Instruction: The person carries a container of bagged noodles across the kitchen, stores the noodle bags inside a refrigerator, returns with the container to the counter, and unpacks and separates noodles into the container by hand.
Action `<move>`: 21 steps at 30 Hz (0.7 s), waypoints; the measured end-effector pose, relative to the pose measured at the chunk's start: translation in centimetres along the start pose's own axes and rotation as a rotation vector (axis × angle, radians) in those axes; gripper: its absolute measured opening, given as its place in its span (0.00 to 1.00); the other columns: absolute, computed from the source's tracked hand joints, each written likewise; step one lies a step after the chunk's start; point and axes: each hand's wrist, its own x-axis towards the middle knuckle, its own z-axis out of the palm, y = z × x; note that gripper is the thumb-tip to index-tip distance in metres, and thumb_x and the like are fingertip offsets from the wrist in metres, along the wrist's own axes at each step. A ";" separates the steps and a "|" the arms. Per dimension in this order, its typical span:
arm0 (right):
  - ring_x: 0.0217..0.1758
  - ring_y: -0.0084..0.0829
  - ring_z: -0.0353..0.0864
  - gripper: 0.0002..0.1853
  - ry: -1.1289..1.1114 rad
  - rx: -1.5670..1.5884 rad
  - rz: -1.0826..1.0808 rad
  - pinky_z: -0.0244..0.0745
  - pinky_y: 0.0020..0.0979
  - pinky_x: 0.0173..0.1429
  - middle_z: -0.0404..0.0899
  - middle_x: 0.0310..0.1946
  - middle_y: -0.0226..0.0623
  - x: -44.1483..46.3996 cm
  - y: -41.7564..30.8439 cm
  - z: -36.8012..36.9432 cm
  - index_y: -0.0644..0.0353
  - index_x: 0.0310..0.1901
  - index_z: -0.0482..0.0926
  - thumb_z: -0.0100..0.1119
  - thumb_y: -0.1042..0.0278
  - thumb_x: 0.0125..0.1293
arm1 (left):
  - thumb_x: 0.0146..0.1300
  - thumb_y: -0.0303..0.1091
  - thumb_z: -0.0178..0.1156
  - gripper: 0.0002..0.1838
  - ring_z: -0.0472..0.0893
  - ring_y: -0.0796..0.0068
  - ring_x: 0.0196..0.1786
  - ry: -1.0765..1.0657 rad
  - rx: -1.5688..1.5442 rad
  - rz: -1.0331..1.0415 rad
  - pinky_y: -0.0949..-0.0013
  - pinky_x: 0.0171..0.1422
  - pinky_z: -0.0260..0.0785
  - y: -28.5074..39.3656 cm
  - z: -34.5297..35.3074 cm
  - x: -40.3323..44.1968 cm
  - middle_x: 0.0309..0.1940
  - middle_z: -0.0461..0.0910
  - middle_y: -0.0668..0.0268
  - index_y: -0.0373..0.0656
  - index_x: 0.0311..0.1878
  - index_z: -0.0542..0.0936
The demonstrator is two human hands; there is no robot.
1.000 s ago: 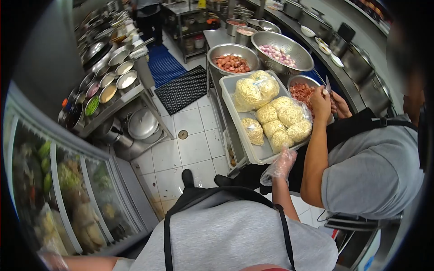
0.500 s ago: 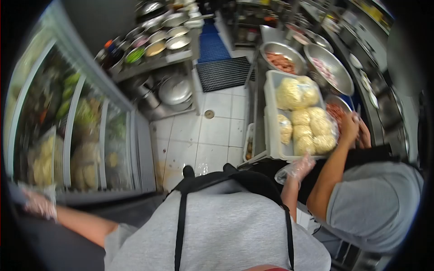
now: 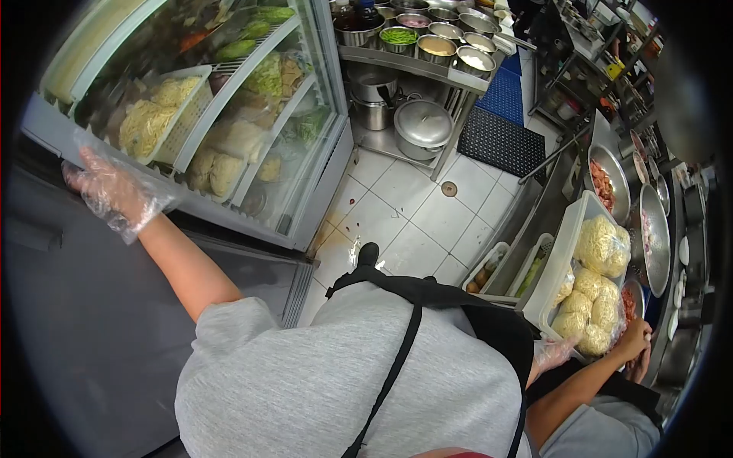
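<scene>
My left hand (image 3: 114, 191), in a clear plastic glove, reaches to the lower edge of the glass-front fridge (image 3: 229, 107) at the upper left. Its fingers lie near the frame, and their exact grip is hard to make out. Behind the glass, a white basket (image 3: 185, 114) holds noodles. My right hand (image 3: 553, 355), also gloved, is at the near end of a white tub (image 3: 563, 252) on the right. Bagged balls of yellow noodles (image 3: 592, 294) fill that tub. The right fingertips are at the tub's near rim, partly hidden.
A co-worker's hands (image 3: 637, 343) are beside a bowl of chopped red food (image 3: 629, 301) at the right. Steel bowls (image 3: 653, 237) stand beyond the tub. A shelf with a lidded pot (image 3: 424, 126), a floor drain (image 3: 449, 188) and a black mat (image 3: 504, 141) lie ahead.
The view has swung left, bringing the fridge and my left hand further in. The tub and the co-worker now appear further right. My right hand remains at the tub's near end.
</scene>
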 end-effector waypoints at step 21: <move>0.59 0.35 0.63 0.32 -1.227 0.444 -0.201 0.59 0.37 0.61 0.63 0.54 0.41 -7.9 -14.9 17.9 0.59 0.59 0.58 0.60 0.60 0.57 | 0.55 0.27 0.59 0.29 0.72 0.60 0.54 -1.171 -1.123 0.091 0.64 0.55 0.67 13.6 -5.3 -13.4 0.55 0.66 0.50 0.33 0.60 0.62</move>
